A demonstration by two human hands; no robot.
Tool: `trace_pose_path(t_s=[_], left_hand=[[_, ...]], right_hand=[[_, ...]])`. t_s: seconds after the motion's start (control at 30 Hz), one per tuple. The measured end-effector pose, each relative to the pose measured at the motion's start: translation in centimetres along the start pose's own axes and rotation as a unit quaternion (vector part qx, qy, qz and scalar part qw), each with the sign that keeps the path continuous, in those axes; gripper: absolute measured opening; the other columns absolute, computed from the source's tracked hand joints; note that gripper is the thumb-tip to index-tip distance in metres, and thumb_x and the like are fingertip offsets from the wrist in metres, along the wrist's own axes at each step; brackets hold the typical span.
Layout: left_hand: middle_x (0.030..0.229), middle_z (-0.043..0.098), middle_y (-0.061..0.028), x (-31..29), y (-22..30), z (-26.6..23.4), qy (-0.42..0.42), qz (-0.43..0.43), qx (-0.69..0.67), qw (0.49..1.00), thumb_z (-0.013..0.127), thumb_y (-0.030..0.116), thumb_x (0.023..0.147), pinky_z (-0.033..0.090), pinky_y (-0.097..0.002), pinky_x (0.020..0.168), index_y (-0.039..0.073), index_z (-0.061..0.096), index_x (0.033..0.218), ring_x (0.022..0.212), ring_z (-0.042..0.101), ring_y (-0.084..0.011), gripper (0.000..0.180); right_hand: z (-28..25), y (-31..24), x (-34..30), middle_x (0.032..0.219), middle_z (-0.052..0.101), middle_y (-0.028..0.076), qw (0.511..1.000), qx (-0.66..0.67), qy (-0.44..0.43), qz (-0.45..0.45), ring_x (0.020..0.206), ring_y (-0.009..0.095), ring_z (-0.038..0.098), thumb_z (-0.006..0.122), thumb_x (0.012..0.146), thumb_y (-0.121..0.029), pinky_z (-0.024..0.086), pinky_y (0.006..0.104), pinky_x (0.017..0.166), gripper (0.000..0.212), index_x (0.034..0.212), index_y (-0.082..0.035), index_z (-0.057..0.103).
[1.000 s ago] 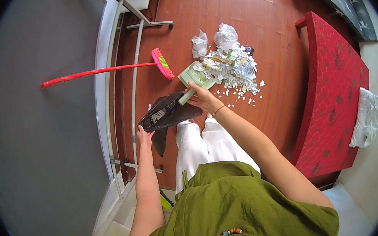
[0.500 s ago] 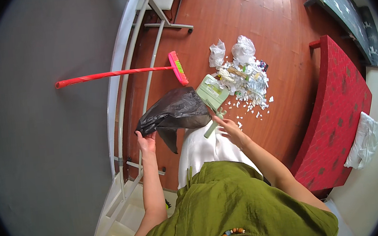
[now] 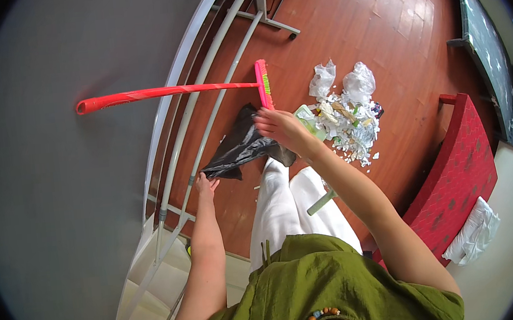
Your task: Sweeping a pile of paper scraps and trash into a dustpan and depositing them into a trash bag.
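Note:
My left hand (image 3: 207,184) pinches the edge of a black plastic bag (image 3: 236,144), which spreads above the floor in front of my legs. My right hand (image 3: 282,126) reaches across the bag's upper right part, fingers stretched out and slightly blurred, just below the broom head. A broom with a red handle (image 3: 157,93) and pink head (image 3: 263,85) leans over the rail at the left. Behind my right forearm lies a light green dustpan (image 3: 305,116), mostly hidden; its handle (image 3: 321,202) shows below the arm. A heap of paper scraps (image 3: 355,123) lies beside the pan.
Two crumpled clear plastic bags (image 3: 359,82) lie at the heap's far side. On the right stand a red patterned bench (image 3: 450,184) and a dark patterned table (image 3: 486,51). A grey board on a white tubular frame (image 3: 219,34) rises at my left.
My right hand has moved from beside the dustpan handle up and left over the black bag. The bag hangs more folded, and the whole view has shifted. My left hand keeps its hold.

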State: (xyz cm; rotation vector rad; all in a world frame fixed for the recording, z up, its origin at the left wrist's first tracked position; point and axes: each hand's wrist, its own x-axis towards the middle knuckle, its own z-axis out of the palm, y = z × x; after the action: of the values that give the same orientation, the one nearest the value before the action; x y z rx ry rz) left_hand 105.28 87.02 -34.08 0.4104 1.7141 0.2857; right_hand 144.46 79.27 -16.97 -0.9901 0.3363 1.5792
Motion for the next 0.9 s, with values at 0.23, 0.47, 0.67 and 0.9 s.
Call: trace_pose_path(t_s=[0.23, 0.47, 0.67, 0.9], left_hand=[[0.12, 0.05, -0.0129, -2.2, -0.3, 2.7, -0.013, -0.015, -0.012, 1.0, 0.043, 0.041, 0.099, 0.05, -0.0499, 0.092, 0.013, 0.043, 0.136, 0.116, 0.047, -0.0403, 0.046], [0.135, 0.044, -0.0152, -3.0, 0.5, 5.1, -0.06, -0.001, 0.035, 0.998, 0.044, 0.042, 0.098, 0.05, -0.0488, 0.092, 0.018, 0.044, 0.138, 0.122, 0.044, -0.0416, 0.046], [0.135, 0.045, -0.0152, -4.6, 0.5, 7.8, -0.072, 0.036, 0.124, 0.989, 0.048, 0.039, 0.097, 0.051, -0.0462, 0.086, 0.018, 0.045, 0.137, 0.118, 0.047, -0.0376, 0.046], [0.104, 0.06, 0.0008, -12.1, -1.0, 16.8, -0.291, 0.074, 0.304, 0.904, 0.056, 0.032, 0.093, 0.054, -0.0264, 0.062, 0.014, 0.06, 0.125, 0.081, 0.056, -0.0079, 0.037]], right_hand=[[14.2, 2.0, 13.1, 0.096, 0.061, 0.016, 0.971, 0.217, -0.001, 0.104, 0.098, 0.03, 0.061, 0.058, 0.089, -0.049, 0.052, 0.0426, 0.084, 0.05, 0.099, -0.001, 0.05], [14.5, -1.0, 15.8, 0.092, 0.061, 0.016, 0.912, 0.405, 0.057, 0.025, 0.083, 0.032, 0.065, 0.05, 0.091, -0.016, 0.057, 0.0449, 0.074, 0.021, 0.103, 0.0, 0.042], [8.5, -3.2, 4.7, 0.056, 0.042, 0.002, 0.908, 0.391, 0.147, 0.014, 0.047, 0.016, 0.042, 0.046, 0.082, -0.001, 0.042, 0.0308, 0.044, 0.015, 0.071, -0.01, 0.041], [-1.6, -5.5, -9.6, 0.059, 0.041, 0.001, 0.943, 0.262, 0.202, -0.031, 0.046, 0.008, 0.041, 0.05, 0.086, 0.0, 0.036, 0.0226, 0.039, 0.013, 0.076, -0.006, 0.042]])
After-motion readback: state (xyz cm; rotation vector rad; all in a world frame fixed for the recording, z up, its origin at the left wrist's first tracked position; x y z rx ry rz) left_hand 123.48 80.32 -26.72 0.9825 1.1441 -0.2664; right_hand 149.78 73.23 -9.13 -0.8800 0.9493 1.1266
